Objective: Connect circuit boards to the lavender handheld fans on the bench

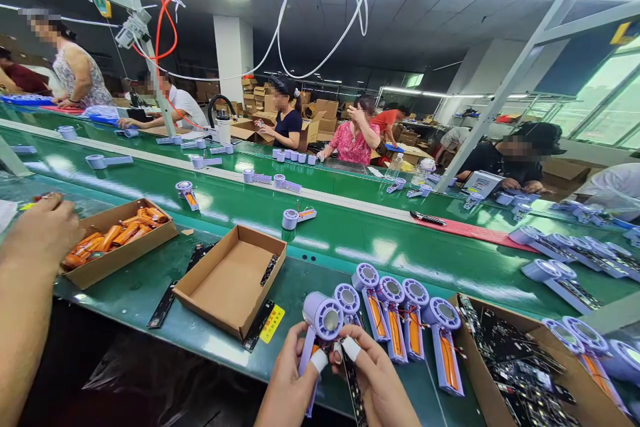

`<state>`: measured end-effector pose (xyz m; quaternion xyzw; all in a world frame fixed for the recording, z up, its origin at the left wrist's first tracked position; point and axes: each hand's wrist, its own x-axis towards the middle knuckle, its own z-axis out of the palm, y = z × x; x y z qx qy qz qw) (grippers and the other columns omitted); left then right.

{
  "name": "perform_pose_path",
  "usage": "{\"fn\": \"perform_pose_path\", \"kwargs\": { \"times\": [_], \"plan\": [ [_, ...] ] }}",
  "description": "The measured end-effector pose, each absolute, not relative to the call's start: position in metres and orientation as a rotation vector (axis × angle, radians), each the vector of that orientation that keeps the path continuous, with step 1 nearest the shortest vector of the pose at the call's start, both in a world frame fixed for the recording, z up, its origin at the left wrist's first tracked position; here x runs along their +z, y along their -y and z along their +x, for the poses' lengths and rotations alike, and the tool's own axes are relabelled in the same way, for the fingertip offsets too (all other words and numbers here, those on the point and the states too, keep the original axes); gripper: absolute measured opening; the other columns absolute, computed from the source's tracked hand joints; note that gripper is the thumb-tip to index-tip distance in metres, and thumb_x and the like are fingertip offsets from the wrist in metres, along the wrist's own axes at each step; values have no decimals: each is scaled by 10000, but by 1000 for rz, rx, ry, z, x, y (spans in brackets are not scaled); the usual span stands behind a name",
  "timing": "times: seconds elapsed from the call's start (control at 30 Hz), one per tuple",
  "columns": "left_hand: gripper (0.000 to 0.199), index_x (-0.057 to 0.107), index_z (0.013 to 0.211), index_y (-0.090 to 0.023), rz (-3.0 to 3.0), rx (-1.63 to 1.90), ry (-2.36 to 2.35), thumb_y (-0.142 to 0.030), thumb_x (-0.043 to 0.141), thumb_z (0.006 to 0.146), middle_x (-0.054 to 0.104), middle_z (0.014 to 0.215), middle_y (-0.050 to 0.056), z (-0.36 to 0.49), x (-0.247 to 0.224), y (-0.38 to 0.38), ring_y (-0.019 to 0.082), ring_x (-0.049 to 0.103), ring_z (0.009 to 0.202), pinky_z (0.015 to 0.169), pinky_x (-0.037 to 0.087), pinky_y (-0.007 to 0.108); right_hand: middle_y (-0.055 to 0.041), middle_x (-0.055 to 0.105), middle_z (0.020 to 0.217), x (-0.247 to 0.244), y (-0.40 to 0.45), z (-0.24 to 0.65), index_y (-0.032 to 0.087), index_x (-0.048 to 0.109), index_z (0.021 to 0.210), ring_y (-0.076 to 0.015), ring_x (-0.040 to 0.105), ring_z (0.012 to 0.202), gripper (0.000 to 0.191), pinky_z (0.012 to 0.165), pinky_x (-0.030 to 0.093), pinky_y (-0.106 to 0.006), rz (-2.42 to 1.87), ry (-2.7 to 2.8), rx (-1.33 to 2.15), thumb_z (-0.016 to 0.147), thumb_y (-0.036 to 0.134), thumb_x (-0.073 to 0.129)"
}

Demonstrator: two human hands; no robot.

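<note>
My left hand [293, 373] is closed around a lilac handheld fan housing [323, 315], its round head tilted up and its handle pointing down. In my right hand [376, 373] a narrow black circuit board [354, 390] is pinched, close against the fan. White wrapping covers both thumbs. The spot where board and fan meet is partly hidden by my fingers. Just beyond my hands stand several similar lilac fans [391, 290] with orange batteries in their open handles. To the right sits a cardboard box [483, 373] of black circuit boards [525, 353].
A shallow cardboard tray [200, 280] holds one small board strip. A box [125, 267] of orange batteries lies left, beside another person's hand [43, 233]. Fans rest on the green conveyor [240, 213]. Several people sit or stand across the line. Metal posts [520, 67] rise at both sides.
</note>
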<state>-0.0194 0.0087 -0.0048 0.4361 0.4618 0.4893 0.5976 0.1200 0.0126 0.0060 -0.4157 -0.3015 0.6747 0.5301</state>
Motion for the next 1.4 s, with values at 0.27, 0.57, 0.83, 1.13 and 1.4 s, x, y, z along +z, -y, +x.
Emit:
{"fn": "perform_pose_path", "kwargs": {
  "times": [0.27,0.57,0.83,1.13,1.4],
  "plan": [
    [406,547,1074,-175,1022,1229,-1301,-514,539,852,556,666,-40,-19,-12,-11,98,407,517,493,310,217,-28,649,828,2,-14,124,226,550,1045,-156,562,615,337,492,382,-236,-1316,1252,1173,778,391,672],
    [232,559,986,-196,1016,1179,-1203,-338,589,805,657,791,4,-28,5,-17,135,567,630,570,413,224,-40,704,741,43,-11,143,259,681,870,-225,646,658,105,546,332,-278,-1379,2518,599,853,290,582],
    [298,537,890,-210,727,1127,-974,-483,592,784,579,652,-50,-32,-8,-21,110,527,554,529,376,212,27,503,490,21,-8,115,200,591,626,-111,453,455,441,452,318,-209,-1274,1759,1468,905,524,484],
    [455,560,1059,-203,751,1166,-850,-418,739,700,686,849,14,-25,-10,-11,138,609,647,639,445,255,66,348,469,-1,2,99,195,425,543,-49,290,401,681,368,210,-180,-1254,1107,1583,677,859,502],
    [466,547,1140,-193,849,1252,-1123,-513,615,808,692,1031,71,-11,-5,-1,199,632,884,790,459,282,69,414,486,-12,6,97,186,556,748,-65,340,406,578,396,297,-181,-1239,1020,1431,703,760,607]
  ]
}}
